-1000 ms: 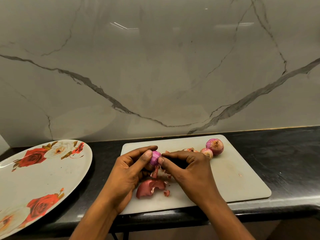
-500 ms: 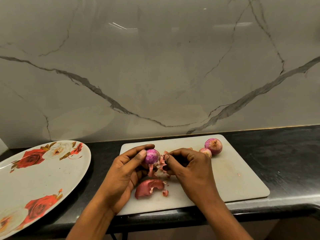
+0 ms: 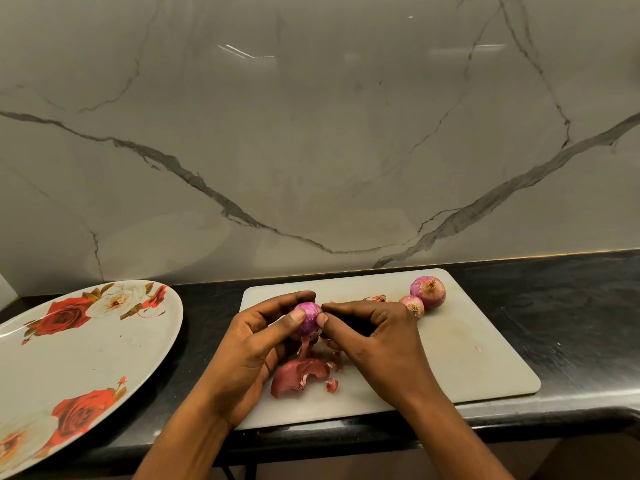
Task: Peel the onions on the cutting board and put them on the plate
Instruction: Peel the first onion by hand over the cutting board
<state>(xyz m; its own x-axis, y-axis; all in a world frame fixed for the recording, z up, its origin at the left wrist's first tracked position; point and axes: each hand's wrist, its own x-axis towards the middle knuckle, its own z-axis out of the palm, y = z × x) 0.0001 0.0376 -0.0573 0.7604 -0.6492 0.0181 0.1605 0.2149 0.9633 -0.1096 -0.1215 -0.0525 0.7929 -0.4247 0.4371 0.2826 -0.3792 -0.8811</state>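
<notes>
Left hand (image 3: pixel 249 344) holding onion (image 3: pixel 308 318), right hand (image 3: pixel 377 337) apparently pinching it

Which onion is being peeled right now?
The half-peeled onion in the left hand, right hand picking at it; the large onion and small onion lie loose on the cutting board.

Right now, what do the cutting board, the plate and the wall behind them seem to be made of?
Cutting board: probably plastic, matte white, with faint stains and scuffs. Plate: smooth and glossy with printed roses; melamine or glazed ceramic, the look leaves it open. Wall: polished marble or marble-look slab, grey veins and sharp light reflections.
</notes>
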